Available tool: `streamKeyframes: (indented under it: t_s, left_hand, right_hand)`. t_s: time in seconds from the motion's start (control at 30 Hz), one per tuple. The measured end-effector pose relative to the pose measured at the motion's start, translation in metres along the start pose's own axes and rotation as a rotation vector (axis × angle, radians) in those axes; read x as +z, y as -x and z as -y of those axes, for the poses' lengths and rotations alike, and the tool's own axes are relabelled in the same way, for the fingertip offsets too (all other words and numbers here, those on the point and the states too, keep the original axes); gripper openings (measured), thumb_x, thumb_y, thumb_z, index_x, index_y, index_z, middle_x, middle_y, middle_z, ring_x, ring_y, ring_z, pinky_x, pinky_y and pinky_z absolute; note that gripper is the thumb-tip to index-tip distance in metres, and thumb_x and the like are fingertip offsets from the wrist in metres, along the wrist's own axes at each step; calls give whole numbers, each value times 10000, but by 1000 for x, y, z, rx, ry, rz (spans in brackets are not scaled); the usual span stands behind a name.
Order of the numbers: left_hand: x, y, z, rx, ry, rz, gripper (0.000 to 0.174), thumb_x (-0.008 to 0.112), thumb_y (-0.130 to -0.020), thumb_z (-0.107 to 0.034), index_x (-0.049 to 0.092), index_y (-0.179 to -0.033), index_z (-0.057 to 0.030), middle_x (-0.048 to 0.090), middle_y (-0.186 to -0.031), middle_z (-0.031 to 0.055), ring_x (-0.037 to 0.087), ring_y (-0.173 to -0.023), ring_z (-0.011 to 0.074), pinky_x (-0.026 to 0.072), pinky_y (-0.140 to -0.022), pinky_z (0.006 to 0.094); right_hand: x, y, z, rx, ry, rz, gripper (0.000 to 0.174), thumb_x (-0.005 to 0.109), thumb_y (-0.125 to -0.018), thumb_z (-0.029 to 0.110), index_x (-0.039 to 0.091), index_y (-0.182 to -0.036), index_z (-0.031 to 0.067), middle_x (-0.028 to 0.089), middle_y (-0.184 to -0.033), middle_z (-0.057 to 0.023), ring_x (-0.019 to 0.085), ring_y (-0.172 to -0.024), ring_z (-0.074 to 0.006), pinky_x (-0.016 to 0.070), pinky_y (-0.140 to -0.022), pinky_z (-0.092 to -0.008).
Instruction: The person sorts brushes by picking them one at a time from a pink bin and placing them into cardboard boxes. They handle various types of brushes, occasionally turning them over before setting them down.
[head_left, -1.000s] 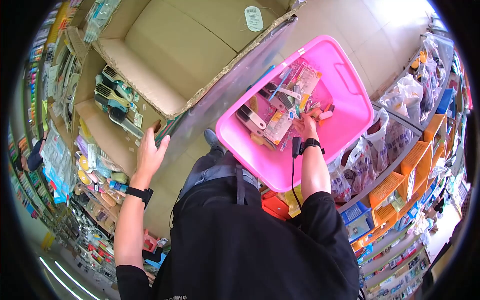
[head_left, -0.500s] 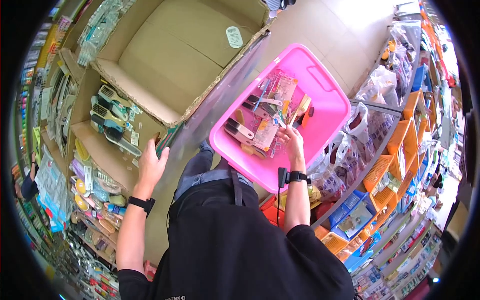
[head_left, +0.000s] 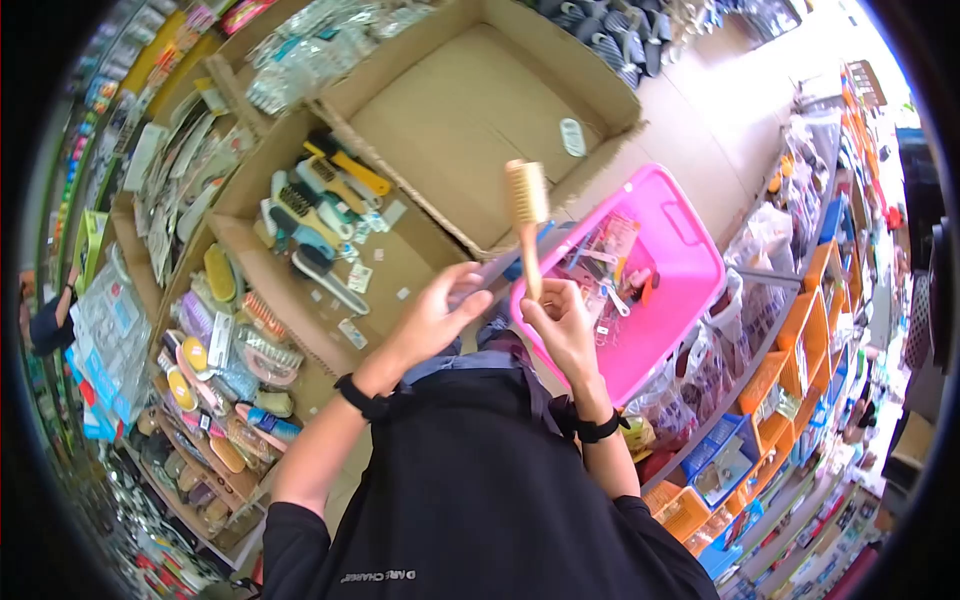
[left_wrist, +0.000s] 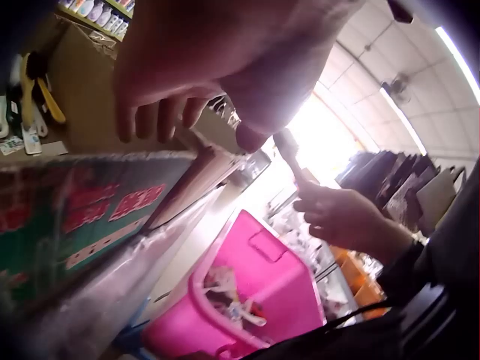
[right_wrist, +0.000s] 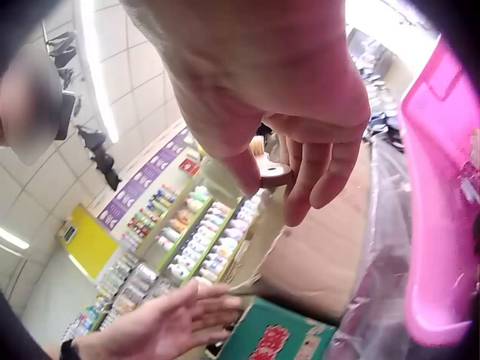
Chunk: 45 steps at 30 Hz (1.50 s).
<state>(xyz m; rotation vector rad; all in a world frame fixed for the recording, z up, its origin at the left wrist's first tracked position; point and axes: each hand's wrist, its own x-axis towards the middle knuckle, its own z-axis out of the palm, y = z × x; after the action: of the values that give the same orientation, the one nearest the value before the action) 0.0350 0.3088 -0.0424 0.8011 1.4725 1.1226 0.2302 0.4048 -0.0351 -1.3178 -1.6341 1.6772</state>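
- My right grip (head_left: 565, 325) curls round the lower handle of the pale wooden bristle brush (head_left: 528, 215), which stands upright above it.
- My left grip (head_left: 435, 315) lies slack and open just beside that handle, holding nothing.
- Beyond them is the pink plastic tub (head_left: 690, 262), then the open cardboard box (head_left: 480, 120).

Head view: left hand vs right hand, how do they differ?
1. The right hand grips the wooden brush by its handle, bristle head up. The left hand holds nothing.
2. The right hand's fingers curl round the handle, while the left hand's are relaxed and spread.
3. The right hand is by the pink bin, and the left hand is nearer the cardboard box.

Shared: both are bare and up close together.
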Motion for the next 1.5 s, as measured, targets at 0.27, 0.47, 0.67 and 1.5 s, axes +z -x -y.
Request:
streamKeyframes:
  t_s: [0.27, 0.47, 0.67, 1.5]
  left_hand:
    - [-58, 16, 31, -222, 471, -243, 278, 584, -999, -276, 609, -1058, -5, 680, -916, 64, 666, -784, 122, 537, -648, 258]
    - [-125, 5, 59, -272, 321, -377, 280, 574, -994, -319, 607, -970, -42, 703, -854, 64, 672, -710, 124, 515, -601, 261]
    - [-177, -51, 74, -285, 145, -356, 304, 602, -967, -331, 624, -960, -28, 701, -816, 64, 650, -621, 119, 491, -533, 241]
    - [-16, -19, 39, -230, -369, -242, 438, 602, -991, -317, 540, -1267, 18, 621, -1176, 96, 575, -1069, 157, 449, -946, 291]
  right_hand:
    - [94, 5, 31, -153, 591, 355, 448, 721, -869, 245, 527, -1225, 54, 693, -947, -119, 689, -780, -235, 543, -691, -350]
    - [107, 6, 42, -159, 626, 508, 456, 659, -920, 238, 501, -1307, 56, 690, -1034, -98, 685, -828, -232, 546, -760, -351]
    - [83, 19, 26, -183, 697, 473, 421, 654, -915, 273, 537, -1254, 52, 705, -996, -122, 701, -853, -264, 549, -728, -366]
    - [-149, -26, -181, 509, -129, -65, 359, 592, -972, 253, 574, -1239, 12, 684, -1014, -64, 648, -798, -107, 517, -709, -260]
